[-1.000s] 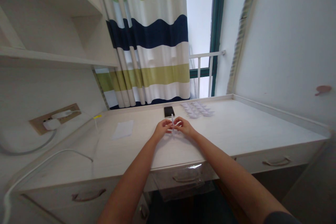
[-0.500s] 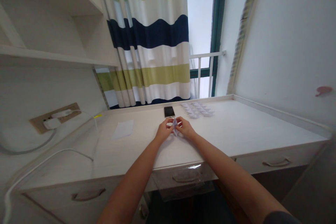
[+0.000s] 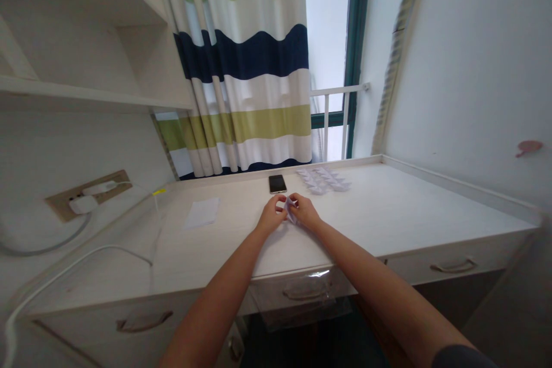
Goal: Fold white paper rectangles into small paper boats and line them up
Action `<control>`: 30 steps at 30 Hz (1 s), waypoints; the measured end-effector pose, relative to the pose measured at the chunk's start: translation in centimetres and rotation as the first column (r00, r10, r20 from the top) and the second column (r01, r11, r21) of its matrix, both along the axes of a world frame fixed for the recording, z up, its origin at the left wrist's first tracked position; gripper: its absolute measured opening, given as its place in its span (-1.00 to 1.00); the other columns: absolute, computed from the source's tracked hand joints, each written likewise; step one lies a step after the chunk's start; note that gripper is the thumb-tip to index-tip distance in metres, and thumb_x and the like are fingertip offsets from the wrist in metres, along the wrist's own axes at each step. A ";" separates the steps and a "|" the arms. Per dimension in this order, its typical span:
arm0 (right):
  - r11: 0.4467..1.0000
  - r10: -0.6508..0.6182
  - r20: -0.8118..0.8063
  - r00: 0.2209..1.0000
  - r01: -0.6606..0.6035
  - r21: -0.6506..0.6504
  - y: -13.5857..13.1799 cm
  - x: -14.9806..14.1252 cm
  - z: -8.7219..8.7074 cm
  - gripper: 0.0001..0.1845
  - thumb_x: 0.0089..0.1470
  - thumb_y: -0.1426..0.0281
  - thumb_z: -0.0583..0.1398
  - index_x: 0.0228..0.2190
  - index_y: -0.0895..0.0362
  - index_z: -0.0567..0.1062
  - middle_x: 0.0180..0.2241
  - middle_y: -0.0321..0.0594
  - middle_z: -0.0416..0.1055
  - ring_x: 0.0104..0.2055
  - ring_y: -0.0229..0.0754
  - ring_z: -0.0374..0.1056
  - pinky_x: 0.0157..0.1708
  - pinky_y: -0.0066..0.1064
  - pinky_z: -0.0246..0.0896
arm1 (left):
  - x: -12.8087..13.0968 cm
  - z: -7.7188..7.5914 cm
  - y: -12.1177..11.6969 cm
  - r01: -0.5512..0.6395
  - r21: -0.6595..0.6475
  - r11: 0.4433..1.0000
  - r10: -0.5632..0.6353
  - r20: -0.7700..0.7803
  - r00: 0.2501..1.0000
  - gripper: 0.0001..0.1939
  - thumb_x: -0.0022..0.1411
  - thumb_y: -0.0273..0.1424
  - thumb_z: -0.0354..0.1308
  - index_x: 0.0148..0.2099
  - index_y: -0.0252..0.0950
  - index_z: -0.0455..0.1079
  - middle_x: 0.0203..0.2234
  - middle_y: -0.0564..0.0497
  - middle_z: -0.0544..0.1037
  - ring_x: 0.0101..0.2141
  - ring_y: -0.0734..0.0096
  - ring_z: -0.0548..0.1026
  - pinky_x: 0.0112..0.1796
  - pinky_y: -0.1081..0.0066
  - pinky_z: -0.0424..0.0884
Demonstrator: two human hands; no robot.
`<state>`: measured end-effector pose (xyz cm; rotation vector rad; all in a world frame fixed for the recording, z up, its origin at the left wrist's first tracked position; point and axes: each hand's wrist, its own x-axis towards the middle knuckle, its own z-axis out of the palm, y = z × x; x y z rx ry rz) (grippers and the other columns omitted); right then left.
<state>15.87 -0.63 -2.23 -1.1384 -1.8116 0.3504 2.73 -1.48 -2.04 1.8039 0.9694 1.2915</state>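
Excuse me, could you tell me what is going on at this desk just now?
A person is holding a small folded piece of white paper between the left hand and the right hand, over the desk. Just beyond the hands lies a dark-screened phone, with rows of folded paper pieces to its right. Some flat white paper lies to the left of the hands.

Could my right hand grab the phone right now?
Probably yes: the phone lies just past your hands, with nothing on it. But your right hand is on the folded paper, so those fingers look busy.
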 end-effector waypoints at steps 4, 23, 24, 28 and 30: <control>0.997 -0.077 0.036 0.996 0.076 0.023 0.2 -0.1 -0.2 -0.88 -0.18 0.52 0.04 -0.50 0.15 0.35 -0.54 -0.28 0.36 -0.51 -0.29 0.21 -0.49 -0.50 0.03 | 0.1 0.0 -0.1 0.016 0.008 1.000 -0.016 -0.012 1.000 -0.70 -0.09 -0.55 0.06 -0.21 -0.31 0.23 -0.21 -0.04 0.30 -0.49 0.61 0.39 -0.60 0.59 0.39; 0.999 0.043 -0.202 0.978 -0.040 0.016 0.8 0.0 -0.6 -0.85 -0.20 0.51 0.07 -0.47 0.16 0.38 -0.47 -0.28 0.39 -0.50 -0.30 0.29 -0.45 -0.47 0.18 | -0.3 -0.3 0.5 -0.063 -0.092 0.994 0.064 0.016 0.998 -0.71 -0.06 -0.57 -0.05 -0.22 -0.26 0.22 -0.61 0.14 0.38 -0.63 0.57 0.39 -0.59 0.56 0.36; 0.999 0.052 -0.222 0.974 -0.050 0.014 0.9 0.0 -0.6 -0.84 -0.20 0.50 0.08 -0.46 0.16 0.39 -0.46 -0.28 0.40 -0.50 -0.30 0.29 -0.45 -0.46 0.19 | -0.3 -0.3 0.6 -0.055 -0.101 0.993 0.061 0.057 0.997 -0.73 -0.06 -0.56 -0.05 -0.24 -0.27 0.23 -0.60 0.13 0.39 -0.62 0.56 0.39 -0.58 0.54 0.37; 0.988 0.148 -0.316 0.937 -0.155 0.003 1.2 -0.1 -0.7 -0.77 -0.18 0.42 0.12 -0.36 0.14 0.40 -0.46 -0.28 0.40 -0.46 -0.29 0.30 -0.42 -0.44 0.22 | -0.4 0.3 0.8 -0.021 -0.202 0.979 0.070 0.240 0.968 -0.80 -0.08 -0.52 -0.02 -0.31 -0.31 0.26 -0.53 0.08 0.44 -0.57 0.52 0.41 -0.57 0.50 0.39; 0.972 0.209 -0.373 0.904 -0.234 -0.021 1.3 -0.1 -0.6 -0.73 -0.17 0.37 0.13 -0.31 0.14 0.40 -0.47 -0.27 0.40 -0.48 -0.29 0.30 -0.45 -0.43 0.24 | -0.6 0.7 0.7 -0.012 -0.234 0.972 0.085 0.303 0.949 -0.81 -0.10 -0.50 0.01 -0.33 -0.33 0.30 -0.48 0.04 0.46 -0.55 0.52 0.42 -0.54 0.51 0.39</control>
